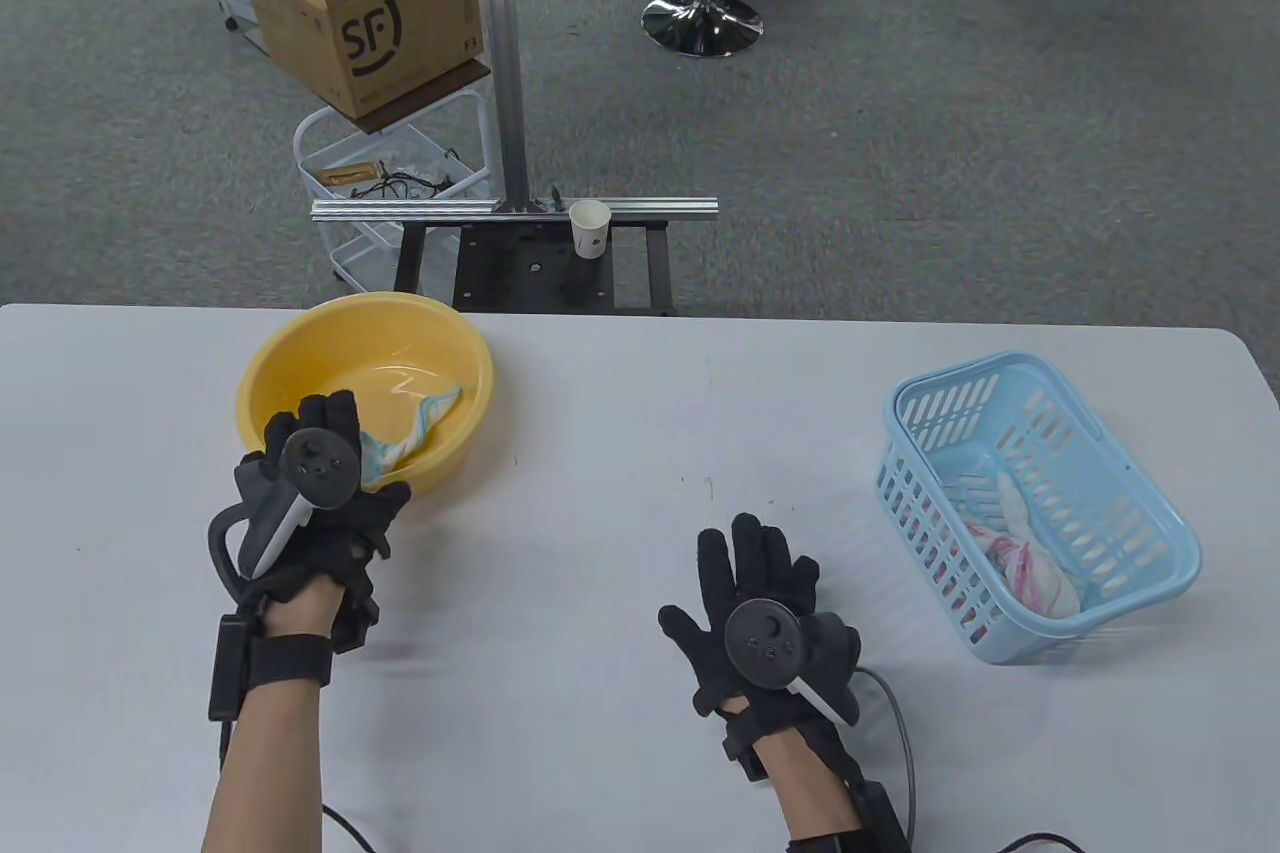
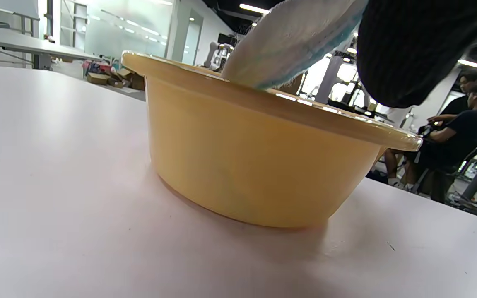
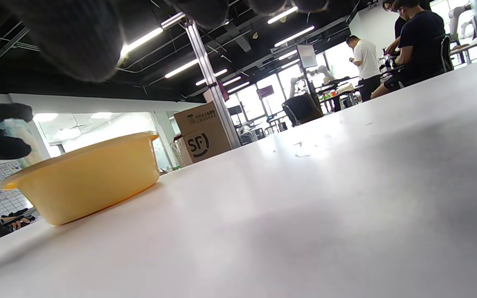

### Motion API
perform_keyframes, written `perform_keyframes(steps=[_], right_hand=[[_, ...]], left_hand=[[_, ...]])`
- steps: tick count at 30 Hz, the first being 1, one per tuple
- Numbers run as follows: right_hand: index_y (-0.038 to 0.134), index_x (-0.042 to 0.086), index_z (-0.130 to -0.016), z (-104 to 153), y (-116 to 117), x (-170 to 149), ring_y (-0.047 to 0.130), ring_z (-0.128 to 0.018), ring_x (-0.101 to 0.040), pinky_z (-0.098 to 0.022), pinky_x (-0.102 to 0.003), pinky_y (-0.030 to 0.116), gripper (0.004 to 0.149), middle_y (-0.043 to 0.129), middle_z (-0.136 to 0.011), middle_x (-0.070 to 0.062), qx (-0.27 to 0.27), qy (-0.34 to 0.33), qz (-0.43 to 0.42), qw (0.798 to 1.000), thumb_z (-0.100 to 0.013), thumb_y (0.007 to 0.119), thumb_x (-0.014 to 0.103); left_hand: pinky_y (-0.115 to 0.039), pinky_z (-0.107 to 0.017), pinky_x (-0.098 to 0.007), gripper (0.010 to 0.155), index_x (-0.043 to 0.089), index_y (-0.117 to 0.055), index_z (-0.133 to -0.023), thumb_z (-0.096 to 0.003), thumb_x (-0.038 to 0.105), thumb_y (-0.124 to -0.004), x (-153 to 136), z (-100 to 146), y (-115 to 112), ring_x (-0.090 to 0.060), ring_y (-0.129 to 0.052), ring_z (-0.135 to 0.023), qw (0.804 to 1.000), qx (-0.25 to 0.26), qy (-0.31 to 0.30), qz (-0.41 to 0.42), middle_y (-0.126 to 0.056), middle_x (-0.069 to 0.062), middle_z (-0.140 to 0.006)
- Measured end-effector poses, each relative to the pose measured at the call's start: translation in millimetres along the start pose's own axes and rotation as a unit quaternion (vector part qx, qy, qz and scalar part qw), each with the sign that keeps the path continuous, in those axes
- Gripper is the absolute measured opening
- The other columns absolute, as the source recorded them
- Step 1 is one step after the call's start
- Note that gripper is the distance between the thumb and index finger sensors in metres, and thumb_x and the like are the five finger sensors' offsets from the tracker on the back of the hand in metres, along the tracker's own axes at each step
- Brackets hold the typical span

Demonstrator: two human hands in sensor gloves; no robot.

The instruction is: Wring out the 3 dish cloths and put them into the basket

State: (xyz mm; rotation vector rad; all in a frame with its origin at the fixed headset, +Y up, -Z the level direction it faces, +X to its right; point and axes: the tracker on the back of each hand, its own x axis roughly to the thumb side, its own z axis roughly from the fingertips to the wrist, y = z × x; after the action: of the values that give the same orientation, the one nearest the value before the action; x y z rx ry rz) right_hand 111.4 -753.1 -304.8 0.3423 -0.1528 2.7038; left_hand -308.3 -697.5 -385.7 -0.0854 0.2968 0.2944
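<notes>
The left hand [image 1: 320,493] grips the cloth [image 1: 420,418] at the bowl's [image 1: 300,343] near rim; it trails up-right into the bowl. The right hand [image 1: 755,613], flat and empty, is farther off, so it must cross left.

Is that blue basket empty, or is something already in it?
Not empty. The blue basket already holds crumpled cloth, white with pink marks, lying against its near side. How many cloths that is cannot be told.

Basin [image 1: 300,363] at table's [image 1: 640,453] left, cloth [image 1: 425,413] inside; basket [image 1: 1120,593] at right, holding cloths [image 1: 1020,558].
</notes>
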Motion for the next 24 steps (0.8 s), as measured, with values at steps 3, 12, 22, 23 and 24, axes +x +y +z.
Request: perform_keyframes(steps=[3, 12, 22, 23, 24], right_hand=[[0.033, 0.022, -0.111, -0.2, -0.1, 0.1, 0.028, -0.109, -0.048, -0.070, -0.074, 0.029, 0.083, 0.023, -0.118, -0.017, 0.005, 0.000, 0.000, 1.000, -0.052, 0.072, 0.066], [0.035, 0.022, -0.111, -0.3, 0.0, 0.1, 0.031, -0.108, -0.049, -0.070, -0.074, 0.030, 0.082, 0.027, -0.118, -0.017, 0.007, 0.002, -0.005, 1.000, -0.052, 0.072, 0.065], [0.036, 0.021, -0.111, -0.4, 0.6, 3.8, 0.032, -0.108, -0.049, -0.070, -0.074, 0.031, 0.082, 0.028, -0.118, -0.018, 0.007, -0.007, -0.006, 1.000, -0.052, 0.072, 0.065], [0.035, 0.021, -0.111, -0.4, 0.9, 4.7, 0.032, -0.108, -0.049, -0.070, -0.074, 0.031, 0.082, 0.028, -0.118, -0.018, 0.007, -0.009, -0.006, 1.000, -0.052, 0.072, 0.065], [0.035, 0.021, -0.111, -0.4, 1.1, 5.8, 0.032, -0.108, -0.049, -0.070, -0.074, 0.031, 0.082, 0.029, -0.118, -0.018, 0.007, -0.011, -0.006, 1.000, -0.052, 0.072, 0.064]], left_hand=[[-0.020, -0.083, -0.057, 0.087, 0.050, -0.031, -0.111, -0.0427, 0.059, -0.085, 0.4, -7.7, -4.0, -0.021, -0.018, -0.116, 0.999, -0.020, 0.001, 0.026, -0.024, 0.022, -0.117], [-0.035, -0.083, -0.056, 0.050, 0.034, -0.071, -0.097, -0.0483, 0.045, -0.076, 1.0, -0.8, 11.5, -0.021, -0.043, -0.115, 0.996, 0.034, -0.023, 0.075, -0.053, 0.017, -0.113], [-0.040, -0.083, -0.056, 0.049, 0.033, -0.072, -0.097, -0.0483, 0.043, -0.076, 8.9, 40.6, 73.3, -0.023, -0.048, -0.114, 0.977, 0.095, -0.095, 0.165, -0.056, 0.015, -0.113], [-0.040, -0.083, -0.056, 0.050, 0.033, -0.072, -0.097, -0.0483, 0.043, -0.076, 10.4, 45.1, 78.7, -0.023, -0.048, -0.114, 0.975, 0.101, -0.102, 0.171, -0.056, 0.015, -0.112], [-0.040, -0.083, -0.056, 0.049, 0.033, -0.073, -0.096, -0.0483, 0.044, -0.076, 12.4, 51.0, 85.1, -0.023, -0.048, -0.114, 0.972, 0.108, -0.110, 0.177, -0.056, 0.015, -0.112]])
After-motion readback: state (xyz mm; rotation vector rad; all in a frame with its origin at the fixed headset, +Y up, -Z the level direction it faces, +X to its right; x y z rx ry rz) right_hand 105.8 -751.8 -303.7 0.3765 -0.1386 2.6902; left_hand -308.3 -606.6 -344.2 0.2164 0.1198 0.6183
